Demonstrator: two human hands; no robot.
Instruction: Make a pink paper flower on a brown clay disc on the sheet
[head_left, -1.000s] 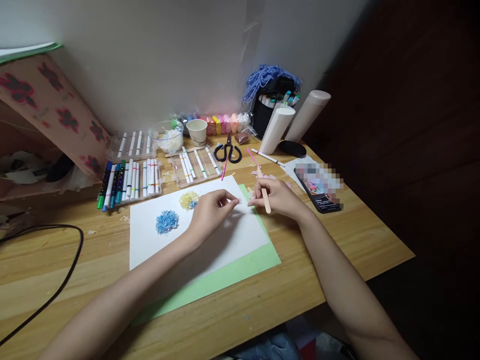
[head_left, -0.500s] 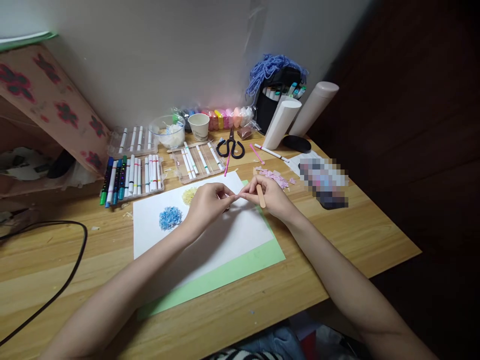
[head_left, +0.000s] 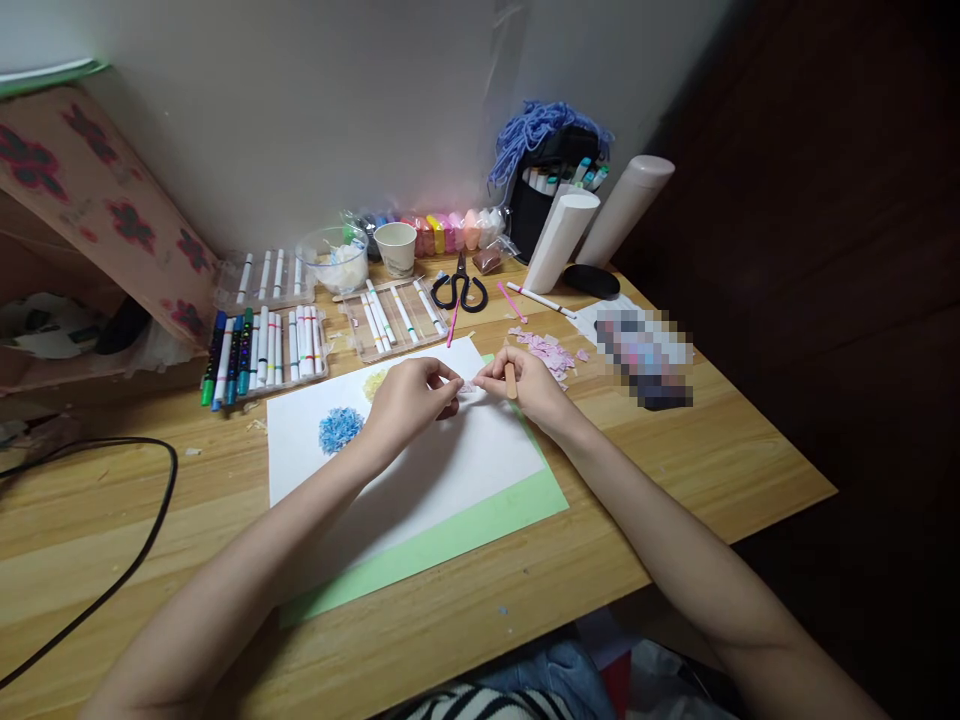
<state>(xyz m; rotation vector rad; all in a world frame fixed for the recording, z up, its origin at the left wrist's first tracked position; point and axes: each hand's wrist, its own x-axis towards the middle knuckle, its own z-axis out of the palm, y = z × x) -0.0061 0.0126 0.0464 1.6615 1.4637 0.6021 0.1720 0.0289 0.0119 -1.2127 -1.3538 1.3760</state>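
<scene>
1. nearest the camera, two bare forearms reach forward over the wooden desk (head_left: 675,480); a black cable (head_left: 142,540) loops over the desk on the left.
2. under the arms lies a green sheet (head_left: 480,530), and on it a white sheet (head_left: 450,470).
3. the left hand (head_left: 409,400) hovers over the far part of the white sheet, its fingers narrowed to a pinch on a small pale pink paper scrap (head_left: 468,386).
4. the right hand (head_left: 525,385) meets it from the other side, thumb and forefinger pinching the same scrap, so the scrap sits between the two hands just above the white sheet's far edge. the same hand also grips a wooden stick (head_left: 511,380), which stands out between its fingers.
5. left of the left hand, on the white sheet, sit a blue shredded tuft (head_left: 339,430) and a yellow tuft (head_left: 373,384), partly hidden by the hand.
6. just beyond the right hand lies a pile of pink paper bits (head_left: 547,350); to its right is a blurred flat item.
7. farther back stand trays of markers (head_left: 262,345), black scissors (head_left: 459,290), a paper cup (head_left: 396,248), a clear bowl (head_left: 334,262) and a row of coloured clay packs (head_left: 450,232).
8. against the wall are a black pen holder (head_left: 544,205) topped with blue yarn (head_left: 540,130), and two pale cylinders (head_left: 592,230) leaning.
</scene>
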